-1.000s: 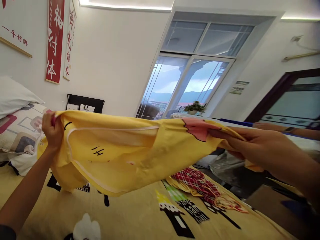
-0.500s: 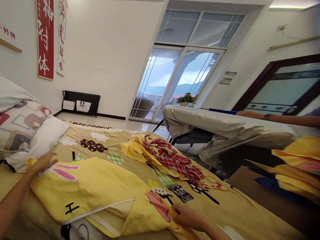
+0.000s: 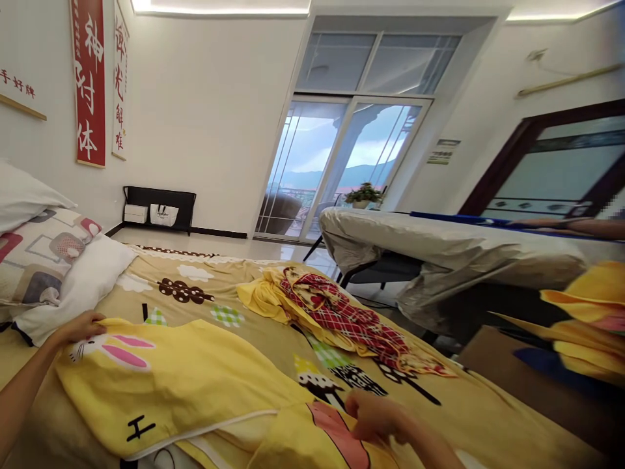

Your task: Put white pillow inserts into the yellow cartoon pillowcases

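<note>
A yellow cloth (image 3: 209,365) with a pink-eared rabbit print, white piping and a black letter lies spread over the near part of the bed. My left hand (image 3: 84,327) pinches its upper left corner, just above the rabbit's face. At the cloth's right end, beside a pink patch (image 3: 336,430), my right hand (image 3: 375,417) is closed on the fabric; its fingertips are partly hidden. Beyond the cloth, a red plaid and yellow bundle of fabric (image 3: 336,312) rests crumpled on the bed.
The bed's patterned sheet (image 3: 273,355) runs underneath. Pillows (image 3: 43,260) are at the left. To the right, a cardboard box (image 3: 493,358) stands near yellow fabric (image 3: 586,326). Past it, another person's arm (image 3: 596,228) reaches over a covered table (image 3: 439,238) with blue material.
My left hand has gone from lying with fingers stretched over the cloth to gripping its corner. My right hand has shifted slightly right, drawing the cloth's right end along.
</note>
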A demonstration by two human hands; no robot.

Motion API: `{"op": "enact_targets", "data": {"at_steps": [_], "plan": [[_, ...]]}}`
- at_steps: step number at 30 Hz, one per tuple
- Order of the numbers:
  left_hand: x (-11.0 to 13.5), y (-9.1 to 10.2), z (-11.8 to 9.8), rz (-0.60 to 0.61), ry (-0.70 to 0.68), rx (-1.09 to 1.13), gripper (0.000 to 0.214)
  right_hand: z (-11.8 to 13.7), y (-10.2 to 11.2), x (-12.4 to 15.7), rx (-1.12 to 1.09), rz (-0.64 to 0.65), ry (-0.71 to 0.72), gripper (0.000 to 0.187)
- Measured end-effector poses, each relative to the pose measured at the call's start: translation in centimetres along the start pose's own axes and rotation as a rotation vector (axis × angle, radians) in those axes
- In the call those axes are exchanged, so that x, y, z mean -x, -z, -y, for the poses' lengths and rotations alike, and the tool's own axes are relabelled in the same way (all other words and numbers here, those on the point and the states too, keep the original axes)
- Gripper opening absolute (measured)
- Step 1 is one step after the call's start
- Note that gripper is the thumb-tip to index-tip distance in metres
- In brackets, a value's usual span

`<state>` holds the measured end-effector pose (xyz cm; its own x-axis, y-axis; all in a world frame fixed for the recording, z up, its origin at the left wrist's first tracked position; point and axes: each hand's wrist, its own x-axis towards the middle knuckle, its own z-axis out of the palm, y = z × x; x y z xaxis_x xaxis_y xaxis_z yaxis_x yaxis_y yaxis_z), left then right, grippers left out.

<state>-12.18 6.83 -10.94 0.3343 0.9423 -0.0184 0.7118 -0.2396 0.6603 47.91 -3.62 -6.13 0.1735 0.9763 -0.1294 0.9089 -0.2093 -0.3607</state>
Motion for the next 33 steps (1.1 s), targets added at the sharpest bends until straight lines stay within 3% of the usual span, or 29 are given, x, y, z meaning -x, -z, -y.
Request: {"op": "enact_targets", "data": {"at_steps": [3,5,8,10,11,12,14,17,19,21,24,28,30,33], "plan": [[0.2,0.5,-1.8,-0.226,-0.196,0.131,0.03,3.4,1.2,-2.9,0.031,0.048,0.129,0.015],[0.1,0.7,-3.4,-0.27,-0.274,0.172,0.027,7.9,0.9,-5.0,-0.005,0.038,0.277,0.033],[0.7,1.0,-6.3,-0.222,-0.338,0.125,0.03,16.6,-1.5,-6.6,-0.122,0.081,0.599,0.063],[1.6,1.5,-8.3,-0.189,-0.387,0.046,0.031,22.4,-3.8,-6.5,-0.276,0.158,0.923,0.077],[2.3,1.8,-9.2,-0.188,-0.411,0.01,0.032,24.9,-4.9,-6.2,-0.286,0.196,1.009,0.081],[3.0,2.2,-9.9,-0.2,-0.431,-0.021,0.032,27.0,-5.9,-5.9,-0.246,0.233,1.049,0.081],[4.3,3.3,-10.9,-0.258,-0.435,-0.087,0.032,29.5,-7.2,-5.6,-0.107,0.259,1.019,0.061],[5.8,4.9,-10.5,-0.359,-0.315,-0.194,0.032,29.7,-7.1,-6.2,-0.021,0.162,0.908,0.02],[6.1,5.5,-9.2,-0.392,-0.212,-0.216,0.034,28.1,-5.8,-6.7,-0.049,0.05,0.843,0.014],[5.8,5.3,-7.4,-0.413,-0.156,-0.176,0.045,26.2,-4.0,-6.9,-0.066,-0.057,0.787,0.018],[4.3,3.7,-5.0,-0.404,-0.181,-0.107,0.064,23.9,-1.0,-5.9,-0.073,-0.207,0.741,0.03],[1.8,2.6,-3.8,-0.292,-0.306,-0.194,0.034,22.1,3.1,-2.9,0.071,-0.431,0.781,0.038],[1.1,3.4,-4.3,-0.352,-0.38,-0.204,0.037,21.3,5.5,-1.0,0.19,-0.476,0.8,0.04],[1.4,5.9,-6.1,-0.569,-0.417,-0.105,0.039,20.1,9.6,2.3,0.258,-0.484,0.768,0.04]]}}
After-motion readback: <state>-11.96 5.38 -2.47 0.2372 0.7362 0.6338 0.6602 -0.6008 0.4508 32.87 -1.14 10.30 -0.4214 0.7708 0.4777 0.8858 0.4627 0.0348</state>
